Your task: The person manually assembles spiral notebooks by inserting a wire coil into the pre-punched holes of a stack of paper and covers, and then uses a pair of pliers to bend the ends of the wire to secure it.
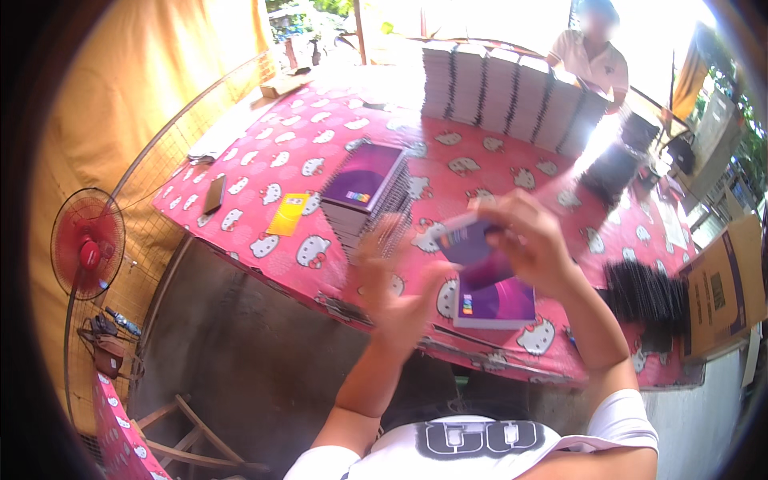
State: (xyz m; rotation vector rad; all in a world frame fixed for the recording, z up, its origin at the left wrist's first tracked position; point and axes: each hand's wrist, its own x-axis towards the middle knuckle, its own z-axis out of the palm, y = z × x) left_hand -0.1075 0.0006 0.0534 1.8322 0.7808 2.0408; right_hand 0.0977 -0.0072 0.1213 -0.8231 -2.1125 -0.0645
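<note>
My right hand (530, 244) pinches a dark purple book cover (468, 242), held tilted above the table; motion blurs it, and I cannot tell if pages hang with it. Just below lies a purple-covered book block (496, 304) near the table's front edge, partly hidden by the held cover. My left hand (390, 284) is raised and smeared by motion, thumb and fingers apart, with nothing in it. Beyond the left hand stands a stack of purple spiral notebooks (364, 176), their black coils facing right.
A yellow booklet (288, 214) and a phone-like dark slab (214, 195) lie left. Tall stacks of spiral-bound books (504, 96) line the far side, near another person (592, 64). Black binding coils (646, 300) and a cardboard box (724, 292) are right; a red fan (88, 244) stands left.
</note>
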